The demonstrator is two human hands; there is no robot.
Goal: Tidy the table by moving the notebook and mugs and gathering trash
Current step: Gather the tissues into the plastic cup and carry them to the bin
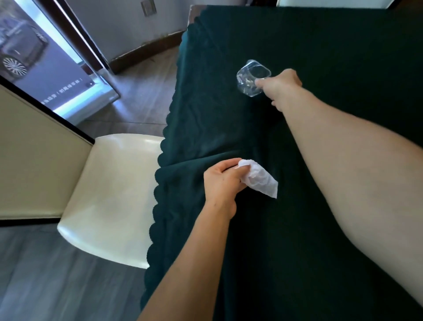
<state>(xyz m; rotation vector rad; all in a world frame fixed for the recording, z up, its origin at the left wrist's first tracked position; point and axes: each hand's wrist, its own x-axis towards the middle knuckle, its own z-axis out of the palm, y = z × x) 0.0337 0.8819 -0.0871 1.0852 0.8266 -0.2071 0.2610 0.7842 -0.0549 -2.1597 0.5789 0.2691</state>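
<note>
A clear glass mug (251, 79) stands on the dark green tablecloth (320, 45), left of centre. My right hand (280, 86) reaches across to it and grips it at its right side, fingers closed on what looks like the handle. Nearer to me, by the cloth's scalloped left edge, my left hand (220, 183) pinches a crumpled white tissue (259, 177) that hangs just over the cloth. No notebook shows in this view.
A cream chair (109, 197) stands tucked against the table's left side. Beyond it lie a wooden floor (142, 91), a glass door with a dark frame and a beige wall panel. Another pale chair back (332, 2) peeks in at the far edge.
</note>
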